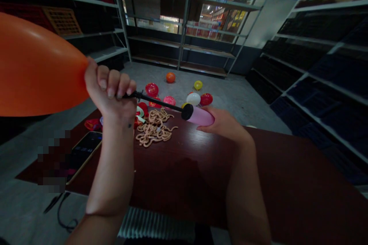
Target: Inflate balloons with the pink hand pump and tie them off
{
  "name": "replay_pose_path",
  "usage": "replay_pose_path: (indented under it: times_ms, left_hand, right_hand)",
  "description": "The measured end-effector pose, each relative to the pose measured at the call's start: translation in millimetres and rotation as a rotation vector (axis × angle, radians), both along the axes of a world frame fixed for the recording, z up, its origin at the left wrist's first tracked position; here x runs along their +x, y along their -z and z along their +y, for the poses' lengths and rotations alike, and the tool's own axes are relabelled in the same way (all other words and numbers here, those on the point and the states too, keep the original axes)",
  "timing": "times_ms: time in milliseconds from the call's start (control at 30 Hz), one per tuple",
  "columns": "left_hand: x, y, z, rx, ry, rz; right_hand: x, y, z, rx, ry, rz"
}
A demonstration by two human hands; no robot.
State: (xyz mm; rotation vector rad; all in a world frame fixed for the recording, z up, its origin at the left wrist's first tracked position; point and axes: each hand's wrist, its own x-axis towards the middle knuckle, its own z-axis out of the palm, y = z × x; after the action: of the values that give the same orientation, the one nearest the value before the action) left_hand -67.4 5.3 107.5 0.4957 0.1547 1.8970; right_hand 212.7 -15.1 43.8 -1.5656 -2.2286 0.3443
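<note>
A large orange balloon (pixel 40 67) fills the left of the head view. Its neck end sits at my left hand (pixel 110 84), whose fingers are wrapped round the black handle of a balloon pump. My right hand (pixel 221 122) grips the pump's pink barrel (pixel 201 115). Between the two hands runs the pump's thin black rod (pixel 161 102), drawn out from the barrel. Whether the balloon's neck is on a nozzle is hidden by my left fingers. Below the rod, a tangled heap of beige strings (pixel 156 128) lies on the dark brown table (pixel 184 176).
Deflated balloons (pixel 93 124) and a phone (pixel 84 149) lie on the table's left. Several inflated balloons (pixel 170 77) rest on the floor beyond. Metal shelves (pixel 184 42) stand behind, with crates (pixel 61 21) at left and dark crates (pixel 313 84) at right. A cable (pixel 61 214) hangs at lower left.
</note>
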Motion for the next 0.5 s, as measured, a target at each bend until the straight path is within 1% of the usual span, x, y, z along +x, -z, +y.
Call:
replay_pose_path:
  times_ms: [100, 200, 267, 333, 433, 500]
  left_hand:
    - [3.7, -2.0, -4.5, 0.024, -0.030, -0.027]
    - [13.0, 0.8, -2.1, -0.018, -0.085, -0.034]
    - [18.3, 6.3, 2.1, -0.036, -0.148, -0.031]
    - [20.4, 14.4, 7.8, -0.048, -0.178, 0.007]
    - [21.1, 27.1, 16.7, -0.091, -0.147, 0.101]
    - [26.2, 32.5, 20.3, -0.127, -0.133, 0.104]
  right_hand:
    - [0.2, -1.8, -3.1, 0.134, 0.052, -0.059]
    - [-2.5, 0.7, -1.3, 0.282, 0.114, -0.140]
    - [-5.5, 2.6, 1.2, 0.399, 0.166, -0.198]
    - [-8.6, 3.2, 3.2, 0.483, 0.225, -0.249]
    - [-12.3, 1.8, 3.9, 0.546, 0.292, -0.298]
    - [-14.5, 0.5, 3.6, 0.572, 0.308, -0.318]
